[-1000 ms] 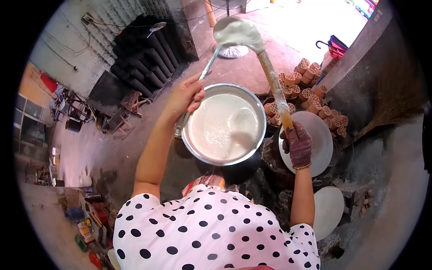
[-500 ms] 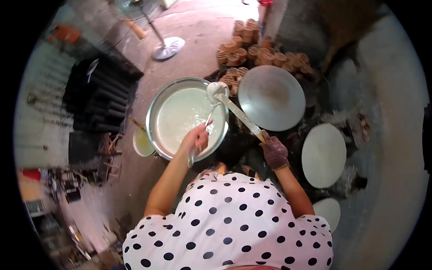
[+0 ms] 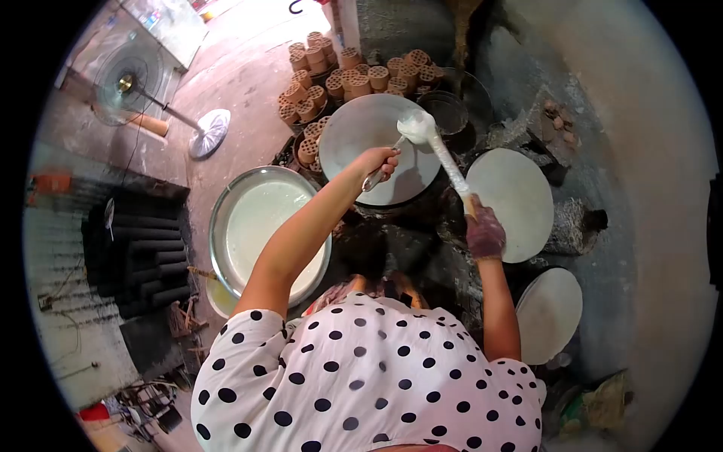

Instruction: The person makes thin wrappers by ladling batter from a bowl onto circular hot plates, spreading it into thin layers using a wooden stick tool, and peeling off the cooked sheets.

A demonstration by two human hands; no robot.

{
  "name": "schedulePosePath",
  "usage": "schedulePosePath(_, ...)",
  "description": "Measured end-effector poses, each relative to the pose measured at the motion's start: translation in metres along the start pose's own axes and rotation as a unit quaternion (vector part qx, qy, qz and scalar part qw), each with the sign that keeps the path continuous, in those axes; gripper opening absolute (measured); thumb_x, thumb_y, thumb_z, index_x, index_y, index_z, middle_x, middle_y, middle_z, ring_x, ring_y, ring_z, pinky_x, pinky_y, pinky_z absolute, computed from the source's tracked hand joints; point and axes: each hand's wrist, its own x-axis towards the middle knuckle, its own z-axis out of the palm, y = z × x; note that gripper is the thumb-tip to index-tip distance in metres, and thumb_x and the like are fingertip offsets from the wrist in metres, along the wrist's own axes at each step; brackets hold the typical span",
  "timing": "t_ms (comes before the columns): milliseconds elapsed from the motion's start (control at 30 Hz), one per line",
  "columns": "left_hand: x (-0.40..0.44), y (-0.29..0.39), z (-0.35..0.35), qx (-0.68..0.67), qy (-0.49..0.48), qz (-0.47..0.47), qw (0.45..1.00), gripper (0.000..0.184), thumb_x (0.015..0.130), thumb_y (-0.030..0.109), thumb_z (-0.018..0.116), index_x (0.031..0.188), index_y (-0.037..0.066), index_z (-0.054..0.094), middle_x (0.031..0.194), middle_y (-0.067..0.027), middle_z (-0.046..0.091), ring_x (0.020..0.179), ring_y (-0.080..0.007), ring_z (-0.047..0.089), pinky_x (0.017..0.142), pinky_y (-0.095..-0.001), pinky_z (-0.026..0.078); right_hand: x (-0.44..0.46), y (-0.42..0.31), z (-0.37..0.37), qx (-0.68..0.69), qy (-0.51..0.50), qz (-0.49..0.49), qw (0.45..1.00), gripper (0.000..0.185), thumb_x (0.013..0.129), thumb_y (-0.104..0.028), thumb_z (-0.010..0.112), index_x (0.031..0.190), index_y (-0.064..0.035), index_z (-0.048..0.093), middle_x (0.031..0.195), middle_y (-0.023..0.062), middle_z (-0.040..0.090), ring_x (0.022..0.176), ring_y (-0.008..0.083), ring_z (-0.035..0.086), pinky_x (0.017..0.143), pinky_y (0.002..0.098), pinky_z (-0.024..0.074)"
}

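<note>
Now gripping a ladle [image 3: 411, 131] in curled left hand [image 3: 380, 164] and a white-coated stick [image 3: 450, 167] in closed, gloved right hand [image 3: 486, 230], possibly touching tip to tip, over a round plate [image 3: 354, 135] at twelve o'clock, near a basin [image 3: 217, 241] toward ten.

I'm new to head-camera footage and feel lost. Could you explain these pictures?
There is no machine here: a person in a spotted shirt does the work, and every picture comes from one camera on that person's head, looking forward and down. The bare left hand holds a ladle. The gloved right hand holds a stick coated in white. Their far ends seem to meet over a round pan. To the left stands a metal bowl of white liquid; to the right are pale discs. Clay cylinders sit beyond the pan.
</note>
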Motion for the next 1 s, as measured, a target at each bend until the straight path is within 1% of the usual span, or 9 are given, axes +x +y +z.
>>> schedulePosePath(167, 0.066, -0.011, -0.007, 0.137, 0.050, 0.040, 0.989, 0.015, 0.095, 0.017, 0.044, 0.092, 0.006, 0.054, 0.063, 0.0013, 0.047, 0.044, -0.0104, 0.041, 0.039, -0.0255, 0.034, 0.013, 0.014, 0.042, 0.011, -0.048, 0.029, 0.998, 0.050, 0.085, -0.026, 0.061, 0.133, -0.0218, 0.048, 0.102, 0.0128, 0.062, 0.087, 0.0342, 0.061, 0.076, 0.0444, 0.0503)
schedulePosePath(267, 0.084, -0.016, -0.018, 0.252, 0.104, 0.126, 0.954, 0.023, 0.091, 0.017, 0.047, 0.105, 0.003, 0.059, 0.067, -0.0058, 0.055, 0.045, -0.0174, 0.049, 0.042, -0.0309, 0.040, 0.019, 0.003, 0.076, 0.111, 0.069, 0.024, 0.991, 0.048, 0.088, -0.031, 0.056, 0.133, -0.0194, 0.048, 0.112, 0.0137, 0.061, 0.096, 0.0352, 0.060, 0.083, 0.0451, 0.0490)
schedulePosePath(367, 0.083, -0.004, -0.034, 0.475, 0.139, 0.185, 0.849, 0.045, 0.090, 0.016, 0.049, 0.134, 0.006, 0.048, 0.067, -0.0074, 0.057, 0.052, -0.0193, 0.053, 0.044, -0.0309, 0.041, 0.016, -0.006, 0.092, 0.092, -0.018, 0.089, 0.992, 0.048, 0.088, -0.030, 0.056, 0.133, -0.0193, 0.048, 0.110, 0.0150, 0.062, 0.097, 0.0361, 0.060, 0.083, 0.0455, 0.0486)
schedulePosePath(433, 0.079, -0.007, -0.045, 0.694, 0.227, 0.371, 0.573, 0.045, 0.088, 0.017, 0.048, 0.133, 0.012, 0.050, 0.074, -0.0156, 0.064, 0.064, -0.0278, 0.064, 0.052, -0.0391, 0.047, -0.002, -0.019, 0.103, 0.161, 0.025, 0.100, 0.981, 0.048, 0.088, -0.030, 0.057, 0.134, -0.0219, 0.048, 0.105, 0.0174, 0.063, 0.096, 0.0372, 0.060, 0.083, 0.0455, 0.0485)
schedulePosePath(500, 0.066, 0.002, -0.034, 0.725, 0.246, 0.315, 0.561, 0.045, 0.087, 0.017, 0.048, 0.132, 0.015, 0.050, 0.079, -0.0168, 0.066, 0.069, -0.0300, 0.065, 0.057, -0.0420, 0.049, -0.007, -0.028, 0.133, 0.315, 0.228, 0.088, 0.917, 0.046, 0.085, -0.025, 0.060, 0.131, -0.0192, 0.053, 0.110, 0.0200, 0.062, 0.095, 0.0377, 0.059, 0.083, 0.0457, 0.0476)
schedulePosePath(567, 0.055, 0.010, -0.029, 0.752, 0.264, 0.256, 0.547, 0.045, 0.087, 0.018, 0.047, 0.132, 0.017, 0.051, 0.083, -0.0181, 0.067, 0.074, -0.0323, 0.066, 0.061, -0.0450, 0.050, 0.007, -0.067, 0.126, 0.230, 0.002, 0.250, 0.940, 0.042, 0.085, -0.021, 0.059, 0.127, -0.0173, 0.056, 0.109, 0.0192, 0.063, 0.100, 0.0355, 0.060, 0.084, 0.0425, 0.0478)
schedulePosePath(633, 0.047, 0.014, -0.035, 0.780, 0.302, 0.215, 0.503, 0.044, 0.082, 0.017, 0.052, 0.127, 0.015, 0.055, 0.077, -0.0118, 0.067, 0.070, -0.0293, 0.066, 0.061, -0.0422, 0.050, 0.036, -0.104, 0.132, 0.228, -0.032, 0.267, 0.936, 0.045, 0.083, -0.023, 0.062, 0.126, -0.0116, 0.056, 0.112, 0.0189, 0.063, 0.102, 0.0332, 0.061, 0.087, 0.0404, 0.0475)
schedulePosePath(833, 0.002, 0.029, -0.118, 0.727, 0.423, 0.294, 0.454, 0.044, 0.083, 0.015, 0.051, 0.127, 0.018, 0.056, 0.074, -0.0119, 0.066, 0.066, -0.0301, 0.065, 0.058, -0.0433, 0.048, 0.031, -0.117, 0.114, 0.460, 0.094, 0.244, 0.848, 0.042, 0.086, -0.018, 0.058, 0.124, -0.0015, 0.056, 0.118, 0.0223, 0.060, 0.110, 0.0342, 0.058, 0.092, 0.0346, 0.0455)
schedulePosePath(1000, -0.082, 0.032, -0.156, 0.589, 0.506, 0.311, 0.548, 0.042, 0.088, 0.020, 0.052, 0.130, 0.015, 0.053, 0.083, -0.0172, 0.064, 0.073, -0.0347, 0.062, 0.062, -0.0445, 0.047, 0.029, -0.136, 0.178, 0.406, 0.054, 0.276, 0.869, 0.045, 0.083, -0.022, 0.060, 0.125, -0.0047, 0.056, 0.117, 0.0194, 0.061, 0.106, 0.0324, 0.060, 0.092, 0.0368, 0.0458)
